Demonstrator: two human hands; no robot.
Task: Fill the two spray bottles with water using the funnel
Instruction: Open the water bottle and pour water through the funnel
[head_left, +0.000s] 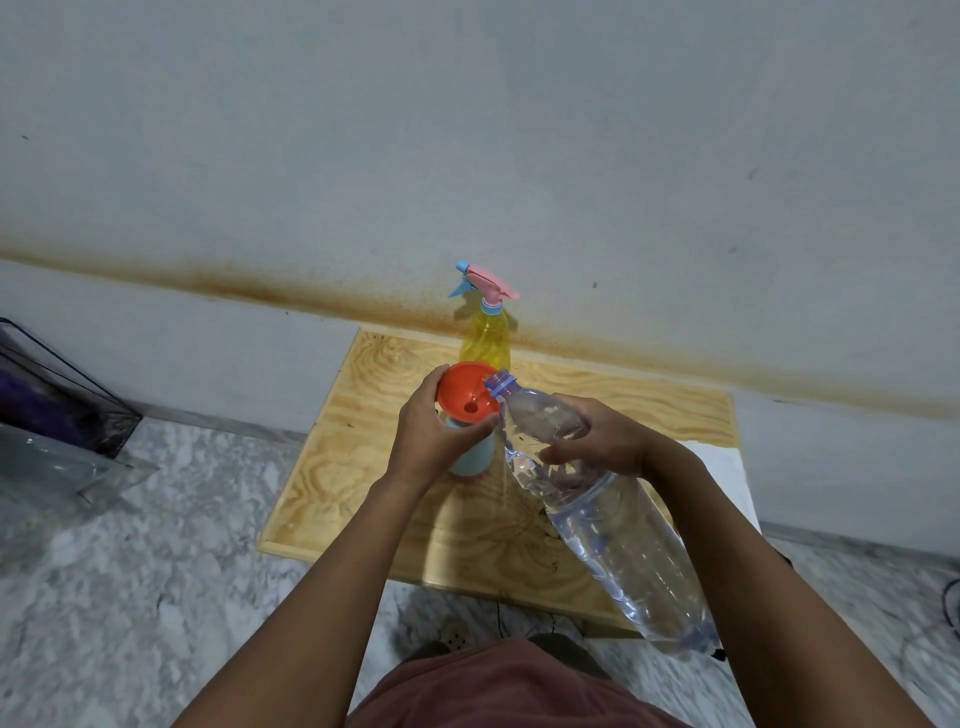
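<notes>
Left hand (431, 431): your grip curled round the top of the pale blue spray bottle (470, 460), just under the orange funnel (465, 397) seated in its mouth. Right hand (602, 441): your grip closed round the upper part of the clear water bottle (618, 525), which was tilted with its open mouth at the funnel's rim. Yellow spray bottle (485, 340): upright just behind, pink trigger head fitted. Both spray bottles stood on the wooden tabletop (353, 467).

orange funnel (464, 391) in blue btl (471, 457) | yellow spray btl (485, 340) behind, sprayer on | water btl (602, 509) tilted, mouth at funnel
</notes>
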